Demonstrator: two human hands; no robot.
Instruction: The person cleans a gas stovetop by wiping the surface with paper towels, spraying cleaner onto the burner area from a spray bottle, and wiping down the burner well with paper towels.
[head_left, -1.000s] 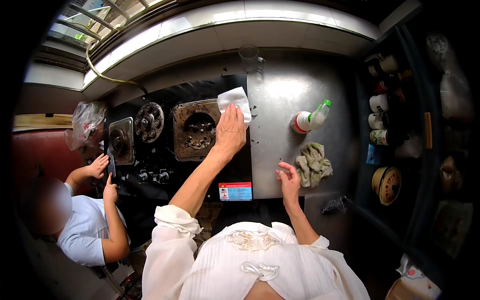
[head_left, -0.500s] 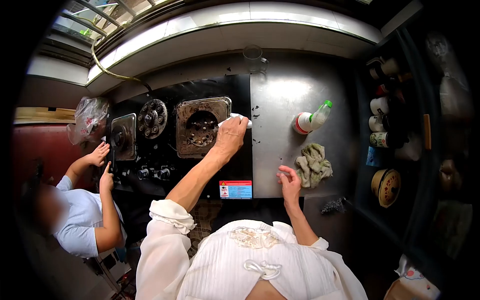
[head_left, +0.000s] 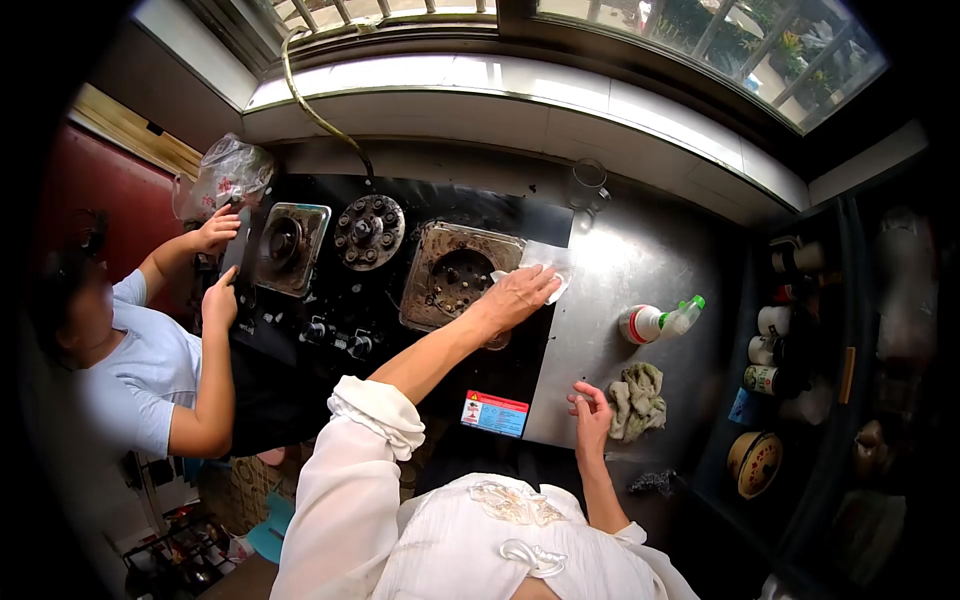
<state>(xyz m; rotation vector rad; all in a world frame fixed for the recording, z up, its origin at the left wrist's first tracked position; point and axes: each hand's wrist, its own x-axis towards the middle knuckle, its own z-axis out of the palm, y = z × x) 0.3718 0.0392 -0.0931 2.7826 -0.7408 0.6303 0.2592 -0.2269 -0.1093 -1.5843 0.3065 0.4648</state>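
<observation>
My left hand (head_left: 517, 297) presses a white tissue (head_left: 545, 268) onto the black stove top (head_left: 490, 360), at the right edge of a dirty square burner tray (head_left: 423, 262). Its fingers are closed on the tissue. My right hand (head_left: 592, 418) hovers near the front of the steel counter (head_left: 566, 375), fingers apart and slightly curled, with nothing in it. Just right of it lies a crumpled, stained cloth (head_left: 637, 402). Behind the cloth is a white bottle with a green-tipped nozzle (head_left: 660, 322).
Another person (head_left: 150, 350) stands at the left, both hands at the stove's left edge. A clear glass mug (head_left: 588, 184) is at the back. A plastic bag (head_left: 232, 175) lies back left. Shelves at the right hold jars and a lidded pot (head_left: 755, 464).
The view has turned, so the stove and counter appear tilted. The tissue now lies more spread out under my left hand. The other person's upper hand has moved along the stove's left edge.
</observation>
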